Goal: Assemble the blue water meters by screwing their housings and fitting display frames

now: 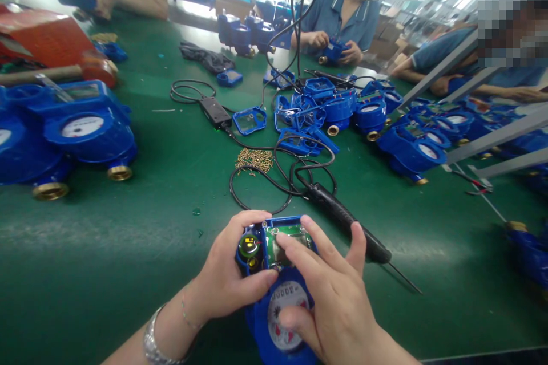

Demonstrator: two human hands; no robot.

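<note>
A blue water meter [259, 322] is in front of me at the bottom of the view, its round white dial [280, 313] facing up. The housing above the dial has no cover, so a green circuit board [270, 239] and a round compartment with yellow parts show. My left hand [222, 274] is closed around the left side of that housing, thumb on the near edge. With fingers spread, my right hand [338, 291] rests its fingertips on the circuit board and its far edge; the thumb lies over the dial. Just beyond lies a black electric screwdriver [342, 214].
Small brass screws [254, 161] lie in a pile beside blue cover frames [249, 120]. A black cable runs from an inline box [215, 113]. Blue meters [85, 120] stand left, others right behind grey metal bars [505, 142]. Co-workers sit across the green table [171, 245].
</note>
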